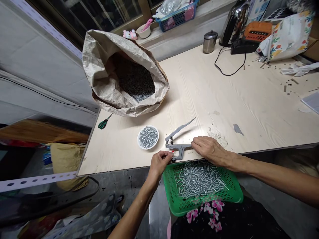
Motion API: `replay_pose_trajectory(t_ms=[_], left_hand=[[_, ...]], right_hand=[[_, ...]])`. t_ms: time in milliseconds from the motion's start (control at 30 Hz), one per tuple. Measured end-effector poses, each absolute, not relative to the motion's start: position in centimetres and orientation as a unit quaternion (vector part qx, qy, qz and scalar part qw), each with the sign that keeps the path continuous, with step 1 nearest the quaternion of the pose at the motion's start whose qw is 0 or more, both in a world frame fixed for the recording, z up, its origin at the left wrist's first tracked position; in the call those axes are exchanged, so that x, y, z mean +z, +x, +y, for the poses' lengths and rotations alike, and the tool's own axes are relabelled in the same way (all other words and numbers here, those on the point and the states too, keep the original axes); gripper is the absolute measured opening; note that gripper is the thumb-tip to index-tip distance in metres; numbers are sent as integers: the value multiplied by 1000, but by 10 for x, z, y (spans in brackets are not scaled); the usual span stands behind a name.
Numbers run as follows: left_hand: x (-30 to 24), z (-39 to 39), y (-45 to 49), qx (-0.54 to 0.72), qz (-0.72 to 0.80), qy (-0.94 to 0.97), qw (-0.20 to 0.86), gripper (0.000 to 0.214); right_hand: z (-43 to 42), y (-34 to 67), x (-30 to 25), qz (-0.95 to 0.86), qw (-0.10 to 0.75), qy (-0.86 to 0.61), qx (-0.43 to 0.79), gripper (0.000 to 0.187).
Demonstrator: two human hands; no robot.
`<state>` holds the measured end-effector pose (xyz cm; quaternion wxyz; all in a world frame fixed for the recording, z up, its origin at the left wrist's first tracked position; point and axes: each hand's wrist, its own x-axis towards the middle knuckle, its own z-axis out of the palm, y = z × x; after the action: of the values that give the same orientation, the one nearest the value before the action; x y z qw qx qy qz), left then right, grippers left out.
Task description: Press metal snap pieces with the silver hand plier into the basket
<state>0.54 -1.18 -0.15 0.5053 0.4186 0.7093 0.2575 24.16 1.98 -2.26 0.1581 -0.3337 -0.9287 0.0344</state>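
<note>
A grey hand press tool [177,142] with a raised lever lies near the front edge of the pale wooden table [224,99]. My left hand [160,162] is pinched at the tool's jaw on a small piece too small to name. My right hand [208,149] lies over the tool's lower handle, fingers curled on it. A small white bowl [148,137] of small metal parts stands just left of the tool. On my lap below the table edge rests a green plastic basket [201,186] with several of the same metal parts.
A large open paper sack [119,73] of metal parts stands at the table's back left. Green-handled scissors [104,122] lie by the left edge. A steel cup [209,41], kettle [235,23], black cord [229,66] and floral bag [289,36] crowd the far right.
</note>
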Motion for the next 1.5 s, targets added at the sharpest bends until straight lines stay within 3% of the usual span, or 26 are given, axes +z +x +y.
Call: replay_pose_trajectory(t_ms=[233,333,367,500,600,767,967,1033,1133,1200,1333,1500], left_hand=[[6,2,2,136,689,492,515,34],[7,7,3,104,684,492,529,35],[8,9,3,101,685,485,535,35],[8,11,5,99,698,459,541,36],[9,10,6,101,702,452,541,35],[9,10,6,114,702,445,544,35],[8,6,4,75,706,486,509,32],[12,1,9,44,717,557,418,29],[16,-2,24,62,684,701,191,25],[14,4,36,87,606,783,107,37],[2,31,48,55,450,882,126,61],[5,49,50,-31,432,891,138,58]], right_hand=[[25,243,-21,-924,138,-336,117,24],[32,249,-17,-923,134,-329,145,8],[37,251,-17,-924,139,-327,142,12],[62,253,-22,-920,149,-340,126,81],[80,249,-29,-928,113,-326,140,98],[86,244,-27,-930,119,-306,166,91],[74,242,-10,-925,86,-340,143,56],[70,241,-5,-925,80,-343,139,47],[64,239,-3,-924,94,-343,141,41],[61,238,-5,-922,107,-344,141,43],[56,243,-7,-914,116,-356,156,56],[56,257,-3,-903,93,-390,152,47]])
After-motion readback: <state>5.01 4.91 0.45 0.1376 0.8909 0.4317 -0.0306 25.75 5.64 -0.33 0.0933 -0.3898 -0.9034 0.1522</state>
